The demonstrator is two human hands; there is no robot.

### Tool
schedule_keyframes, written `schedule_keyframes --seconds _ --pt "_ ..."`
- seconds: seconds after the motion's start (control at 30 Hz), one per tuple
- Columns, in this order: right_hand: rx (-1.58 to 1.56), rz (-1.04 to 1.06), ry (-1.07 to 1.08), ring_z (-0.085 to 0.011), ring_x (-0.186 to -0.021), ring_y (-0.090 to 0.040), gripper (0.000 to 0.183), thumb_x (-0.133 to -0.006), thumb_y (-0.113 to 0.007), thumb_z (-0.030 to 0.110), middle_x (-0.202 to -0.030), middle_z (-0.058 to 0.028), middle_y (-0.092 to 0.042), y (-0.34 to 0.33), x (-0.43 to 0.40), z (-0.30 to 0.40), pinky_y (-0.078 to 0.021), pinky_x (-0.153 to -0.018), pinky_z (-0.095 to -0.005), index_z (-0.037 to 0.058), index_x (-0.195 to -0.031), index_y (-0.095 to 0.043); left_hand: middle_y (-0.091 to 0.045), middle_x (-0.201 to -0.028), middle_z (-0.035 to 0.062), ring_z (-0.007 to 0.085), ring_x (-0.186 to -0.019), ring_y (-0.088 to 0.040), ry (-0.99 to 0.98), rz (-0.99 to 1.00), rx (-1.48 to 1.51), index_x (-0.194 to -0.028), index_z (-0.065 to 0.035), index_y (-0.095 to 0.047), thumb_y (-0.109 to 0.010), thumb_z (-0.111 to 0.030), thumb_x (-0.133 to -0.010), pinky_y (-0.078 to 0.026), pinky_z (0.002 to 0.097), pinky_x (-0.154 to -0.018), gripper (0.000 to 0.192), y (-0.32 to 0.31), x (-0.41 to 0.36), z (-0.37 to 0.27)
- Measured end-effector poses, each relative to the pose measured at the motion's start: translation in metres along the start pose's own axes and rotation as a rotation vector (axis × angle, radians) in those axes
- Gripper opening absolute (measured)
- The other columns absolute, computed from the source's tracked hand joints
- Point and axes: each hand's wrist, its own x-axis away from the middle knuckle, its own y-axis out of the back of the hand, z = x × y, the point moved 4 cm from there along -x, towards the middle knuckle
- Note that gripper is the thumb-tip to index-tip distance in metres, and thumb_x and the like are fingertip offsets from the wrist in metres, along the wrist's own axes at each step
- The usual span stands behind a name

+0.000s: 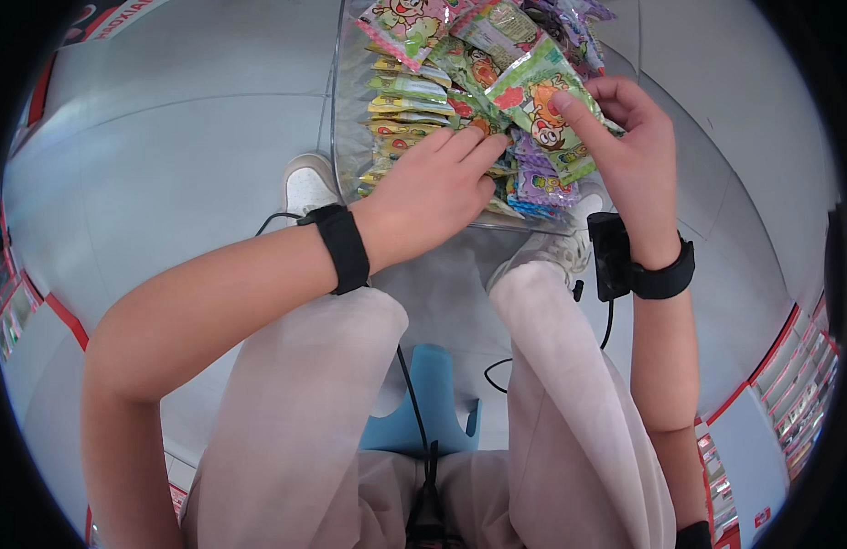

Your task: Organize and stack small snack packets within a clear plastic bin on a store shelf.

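My right hand [633,130] pinches a green snack packet [533,99] printed with a cartoon figure, its thumb on the front face. This packet is tilted above the right part of a clear plastic bin [337,117]. My left hand [430,189] reaches over the bin's near edge, fingertips among the packets; whether it grips one is hidden. Beyond its knuckles, yellow packets [406,106] stand in a row along the left side. Purple packets [543,182] lie under the held one, with blue ones beside them. A pink packet [413,24] rests loosely on top at the far end.
The bin stands low before my knees, close to my white shoes [308,184]. A blue plastic stool [427,405] is under me. Black straps [342,248] circle both wrists, and a cable [413,394] hangs between my legs. Stocked shelves [801,391] line the right edge.
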Motion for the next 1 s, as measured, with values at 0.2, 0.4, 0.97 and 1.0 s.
schedule_keyframes --seconds 0.2,0.4,0.97,1.0 --pt "0.027 0.062 0.045 -0.0123 -0.075 -0.064 0.028 -0.08 -0.076 0.02 -0.078 -0.0061 -0.068 -0.005 0.002 -0.006 -0.0494 -0.07 -0.0267 -0.0037 -0.088 -0.064 -0.055 -0.09 0.0058 0.0217 -0.088 -0.057 -0.111 0.09 0.017 -0.082 -0.0051 -0.06 -0.063 -0.014 -0.074 -0.046 0.0343 -0.075 0.013 0.011 0.006 -0.012" --pt "0.184 0.158 0.087 -0.0191 -0.075 -0.066 0.032 -0.076 -0.078 0.023 -0.079 -0.0114 -0.068 -0.007 0.001 -0.01 -0.0502 -0.07 -0.0292 -0.0023 -0.09 -0.065 -0.053 -0.083 0.0078 0.0237 -0.08 -0.06 0.014 0.338 0.284 -0.087 -0.0031 -0.059 -0.064 -0.012 -0.079 -0.049 0.0374 -0.067 0.013 -0.002 0.013 0.0" --pt "0.32 0.322 0.216 -0.0336 -0.078 -0.065 0.035 -0.069 -0.077 0.012 -0.087 -0.0195 -0.067 -0.025 0.002 -0.021 -0.051 -0.071 -0.0367 -0.0007 -0.1 -0.069 -0.052 -0.087 0.0046 0.0228 -0.078 -0.057 -0.003 -0.076 0.543 -0.105 -0.0104 -0.062 -0.067 -0.01 -0.081 -0.048 0.0363 -0.067 0.025 0.022 -0.015 0.002" --pt "0.319 0.322 0.217 -0.0336 -0.078 -0.065 0.035 -0.069 -0.077 0.012 -0.087 -0.0195 -0.067 -0.025 0.002 -0.022 -0.051 -0.071 -0.0367 -0.0007 -0.1 -0.069 -0.052 -0.088 0.0049 0.0231 -0.078 -0.057 0.092 -0.028 0.666 -0.103 -0.0092 -0.062 -0.067 -0.012 -0.082 -0.048 0.036 -0.067 0.021 0.018 -0.017 0.003"
